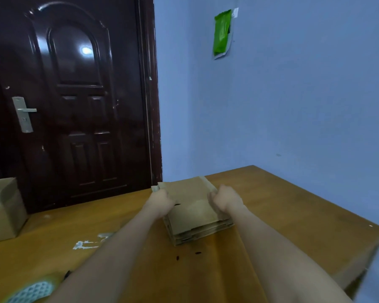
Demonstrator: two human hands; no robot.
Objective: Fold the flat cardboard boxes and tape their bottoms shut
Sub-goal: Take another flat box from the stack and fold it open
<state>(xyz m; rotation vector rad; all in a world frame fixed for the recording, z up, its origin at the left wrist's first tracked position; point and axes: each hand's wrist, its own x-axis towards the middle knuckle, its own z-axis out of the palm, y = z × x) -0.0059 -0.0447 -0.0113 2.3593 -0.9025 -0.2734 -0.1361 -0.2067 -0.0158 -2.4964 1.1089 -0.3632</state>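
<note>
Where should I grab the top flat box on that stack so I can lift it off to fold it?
Take the top flat box by its two long side edges, one hand from each side, as the left hand and right hand grip it now. It lies flat on the stack, so only its edges offer purchase. Curling fingers under just the top sheet should probably keep the ones below on the table.

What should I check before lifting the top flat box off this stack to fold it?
1. Both hands on the top flat box: ok, left hand and right hand grip its opposite edges.
2. Only one sheet pinched: cannot tell, fingers hidden.
3. Stack lying flat on the table: ok.
4. Free table space beside the stack for folding: ok.
5. Tape within reach: cannot tell, none clearly visible.
</note>
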